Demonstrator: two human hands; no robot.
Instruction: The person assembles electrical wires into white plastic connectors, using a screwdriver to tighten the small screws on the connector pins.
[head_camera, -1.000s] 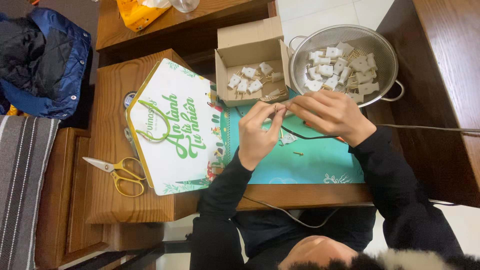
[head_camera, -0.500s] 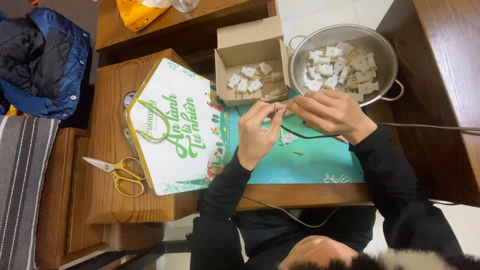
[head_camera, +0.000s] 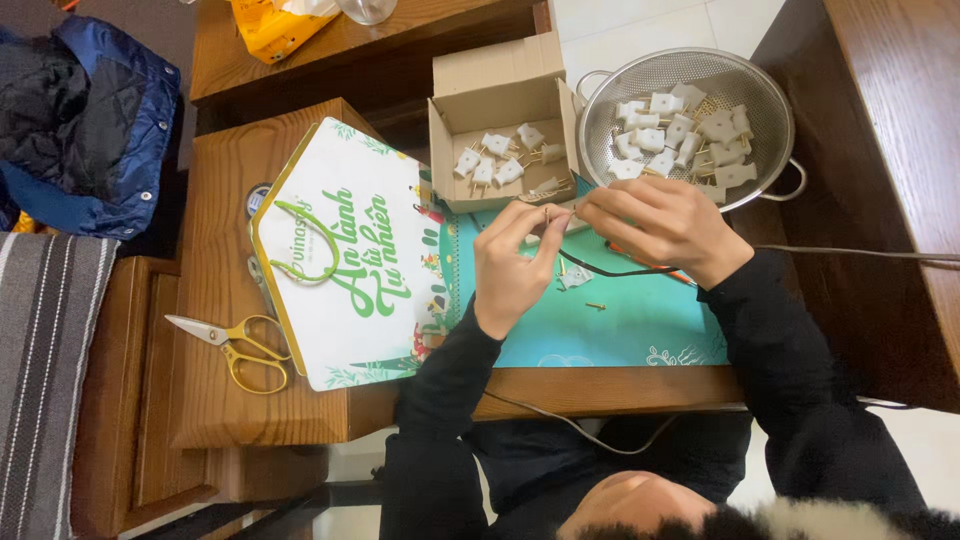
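My left hand (head_camera: 515, 262) and my right hand (head_camera: 655, 222) meet over a teal mat (head_camera: 640, 320). The left fingertips pinch a small metal piece at the end of a dark cable (head_camera: 625, 270). My right hand grips that cable and something orange beneath it, mostly hidden. A small screw (head_camera: 595, 306) and a white plug part (head_camera: 575, 278) lie on the mat just below the hands. Right above them stands an open cardboard box (head_camera: 505, 125) with several white plug pieces.
A metal colander (head_camera: 770, 110) holding several white plugs sits at the upper right. A white and green gift bag (head_camera: 345, 260) lies flat to the left, with yellow-handled scissors (head_camera: 235, 345) beside it. A blue jacket (head_camera: 80, 130) lies at far left.
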